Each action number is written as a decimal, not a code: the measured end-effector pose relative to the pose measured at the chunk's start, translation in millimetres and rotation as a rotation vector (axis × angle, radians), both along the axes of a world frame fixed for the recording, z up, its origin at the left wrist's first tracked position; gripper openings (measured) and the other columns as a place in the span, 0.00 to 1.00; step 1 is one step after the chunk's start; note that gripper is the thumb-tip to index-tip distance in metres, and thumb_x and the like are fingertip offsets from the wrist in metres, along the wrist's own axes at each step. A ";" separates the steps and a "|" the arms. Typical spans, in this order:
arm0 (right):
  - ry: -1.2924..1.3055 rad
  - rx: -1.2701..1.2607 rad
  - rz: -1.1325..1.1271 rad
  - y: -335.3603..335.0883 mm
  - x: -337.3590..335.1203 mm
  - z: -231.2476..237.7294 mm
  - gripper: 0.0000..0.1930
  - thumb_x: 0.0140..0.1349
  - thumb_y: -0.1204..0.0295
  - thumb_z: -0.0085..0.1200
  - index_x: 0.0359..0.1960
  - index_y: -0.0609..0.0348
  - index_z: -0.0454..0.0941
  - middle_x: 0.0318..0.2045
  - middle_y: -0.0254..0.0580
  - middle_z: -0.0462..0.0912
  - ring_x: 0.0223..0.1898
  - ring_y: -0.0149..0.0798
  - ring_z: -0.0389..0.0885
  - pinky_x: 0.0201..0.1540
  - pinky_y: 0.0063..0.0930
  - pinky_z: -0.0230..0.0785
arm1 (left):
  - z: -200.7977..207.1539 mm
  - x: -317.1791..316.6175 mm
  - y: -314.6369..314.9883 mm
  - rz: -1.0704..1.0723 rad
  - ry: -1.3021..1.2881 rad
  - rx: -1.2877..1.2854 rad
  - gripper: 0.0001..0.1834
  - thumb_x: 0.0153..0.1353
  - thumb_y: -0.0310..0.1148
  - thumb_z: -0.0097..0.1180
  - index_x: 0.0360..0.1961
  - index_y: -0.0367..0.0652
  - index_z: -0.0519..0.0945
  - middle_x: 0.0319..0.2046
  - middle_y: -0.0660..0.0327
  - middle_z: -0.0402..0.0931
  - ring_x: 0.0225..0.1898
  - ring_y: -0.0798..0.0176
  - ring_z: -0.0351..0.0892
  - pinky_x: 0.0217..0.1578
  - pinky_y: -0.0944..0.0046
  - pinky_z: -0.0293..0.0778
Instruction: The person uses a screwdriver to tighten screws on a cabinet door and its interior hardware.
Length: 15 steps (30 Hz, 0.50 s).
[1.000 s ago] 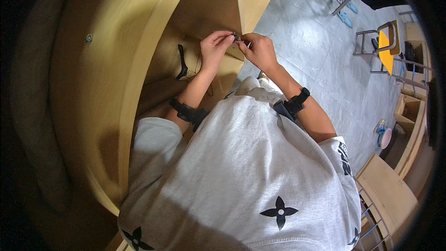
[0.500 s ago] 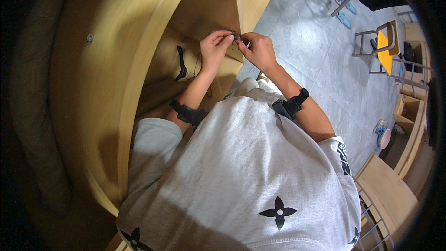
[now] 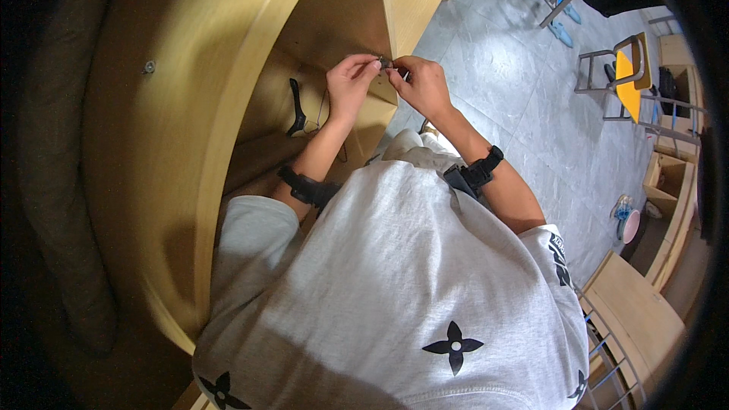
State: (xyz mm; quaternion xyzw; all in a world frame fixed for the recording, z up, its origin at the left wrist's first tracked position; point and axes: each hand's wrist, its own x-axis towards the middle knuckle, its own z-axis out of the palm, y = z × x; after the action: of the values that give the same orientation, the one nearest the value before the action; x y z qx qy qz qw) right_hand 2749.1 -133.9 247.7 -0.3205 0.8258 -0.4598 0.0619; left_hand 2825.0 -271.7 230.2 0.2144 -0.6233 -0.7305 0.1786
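My left hand (image 3: 351,85) and my right hand (image 3: 420,85) meet at a small dark metal part (image 3: 385,63). The part sits at the front edge of an upright wooden panel (image 3: 383,7) inside a light wooden cabinet (image 3: 190,106). Fingertips of both hands pinch the part from either side. Each wrist carries a black band. What the part is exactly, I cannot tell; it is tiny and half covered by fingers.
A black tool (image 3: 296,110) with a thin cord lies on the shelf inside the cabinet. On the grey tiled floor to the right stand a yellow-seated metal chair (image 3: 626,76) and wooden furniture (image 3: 672,197). A wooden chair (image 3: 634,319) stands close at the lower right.
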 end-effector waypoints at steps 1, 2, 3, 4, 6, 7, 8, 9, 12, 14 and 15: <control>-0.026 -0.022 -0.014 -1.0 0.4 -0.2 0.09 0.50 0.68 0.57 0.28 0.61 0.80 0.22 0.50 0.80 0.24 0.49 0.79 0.30 0.37 0.72 | -1.6 0.3 -0.9 -0.003 0.000 -0.010 0.09 0.56 0.21 0.57 0.39 0.30 0.77 0.35 0.57 0.78 0.36 0.67 0.78 0.40 0.72 0.74; -0.025 -0.022 -0.017 -0.4 0.2 -0.3 0.09 0.50 0.68 0.57 0.28 0.61 0.80 0.22 0.50 0.80 0.24 0.49 0.79 0.30 0.37 0.72 | -0.8 -0.4 -0.1 -0.007 0.002 -0.009 0.09 0.56 0.21 0.57 0.39 0.30 0.77 0.35 0.57 0.78 0.36 0.67 0.78 0.40 0.72 0.74; -0.021 -0.019 -0.022 0.1 0.1 -0.4 0.09 0.50 0.68 0.57 0.28 0.61 0.80 0.22 0.50 0.80 0.24 0.49 0.79 0.30 0.37 0.72 | 0.0 -0.8 0.9 -0.003 0.000 -0.004 0.09 0.56 0.21 0.57 0.38 0.30 0.77 0.35 0.57 0.78 0.36 0.67 0.78 0.40 0.72 0.74; -0.018 -0.016 -0.026 0.7 0.0 -0.4 0.09 0.49 0.68 0.57 0.28 0.61 0.80 0.22 0.50 0.80 0.23 0.49 0.79 0.30 0.37 0.72 | 0.7 -1.0 1.9 0.002 -0.002 0.000 0.08 0.56 0.21 0.57 0.38 0.30 0.77 0.35 0.57 0.78 0.36 0.67 0.78 0.40 0.71 0.75; -0.021 -0.017 -0.020 0.7 -0.1 -1.0 0.09 0.49 0.68 0.56 0.28 0.61 0.80 0.22 0.50 0.80 0.23 0.49 0.79 0.29 0.37 0.72 | 4.8 -0.7 3.1 0.005 -0.013 0.005 0.08 0.56 0.21 0.57 0.38 0.30 0.77 0.34 0.57 0.78 0.36 0.67 0.78 0.40 0.71 0.75; -0.025 -0.016 -0.014 0.7 -0.4 -1.1 0.09 0.49 0.68 0.56 0.28 0.61 0.80 0.22 0.50 0.80 0.23 0.49 0.79 0.29 0.37 0.72 | 6.7 -1.2 3.7 0.009 -0.025 0.011 0.08 0.56 0.21 0.57 0.37 0.30 0.77 0.34 0.58 0.78 0.36 0.67 0.78 0.39 0.71 0.75; -0.024 -0.018 -0.014 0.0 -0.3 0.0 0.09 0.49 0.68 0.56 0.28 0.61 0.80 0.22 0.50 0.80 0.23 0.49 0.79 0.29 0.37 0.72 | 6.5 -1.3 3.1 0.009 -0.024 0.010 0.08 0.56 0.21 0.57 0.37 0.30 0.77 0.34 0.58 0.78 0.36 0.67 0.78 0.39 0.71 0.75; -0.019 -0.018 -0.017 -0.6 -0.3 1.1 0.09 0.49 0.68 0.56 0.28 0.61 0.80 0.22 0.49 0.80 0.23 0.49 0.79 0.29 0.37 0.72 | 6.1 -1.4 2.7 0.006 -0.010 0.011 0.08 0.56 0.21 0.57 0.37 0.30 0.77 0.34 0.58 0.78 0.36 0.67 0.78 0.39 0.71 0.75; -0.004 -0.023 -0.023 -0.8 -0.6 1.3 0.09 0.49 0.68 0.56 0.28 0.60 0.80 0.21 0.49 0.80 0.22 0.49 0.79 0.28 0.37 0.72 | 4.2 -2.5 2.7 0.003 0.018 0.007 0.08 0.56 0.21 0.57 0.37 0.30 0.77 0.34 0.58 0.78 0.36 0.67 0.78 0.39 0.71 0.75; 0.006 -0.028 -0.025 -0.6 -0.6 1.0 0.09 0.49 0.68 0.56 0.27 0.60 0.80 0.21 0.49 0.80 0.22 0.48 0.79 0.28 0.37 0.72 | 3.7 -3.1 3.2 0.003 0.032 0.003 0.07 0.56 0.21 0.57 0.37 0.30 0.77 0.34 0.58 0.78 0.36 0.67 0.78 0.39 0.71 0.75; 0.002 -0.026 -0.028 -0.6 -0.7 1.2 0.08 0.49 0.68 0.56 0.27 0.60 0.81 0.21 0.49 0.80 0.22 0.48 0.79 0.28 0.37 0.72 | 4.1 -3.5 3.3 0.005 0.019 -0.011 0.07 0.56 0.20 0.57 0.37 0.30 0.77 0.34 0.58 0.78 0.35 0.67 0.78 0.39 0.71 0.75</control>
State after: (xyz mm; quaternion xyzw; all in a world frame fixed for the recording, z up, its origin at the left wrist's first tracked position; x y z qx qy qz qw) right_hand 2748.4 -134.6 248.9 -0.3103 0.8242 -0.4711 0.0505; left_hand 2821.5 -268.4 234.3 0.2078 -0.6251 -0.7286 0.1874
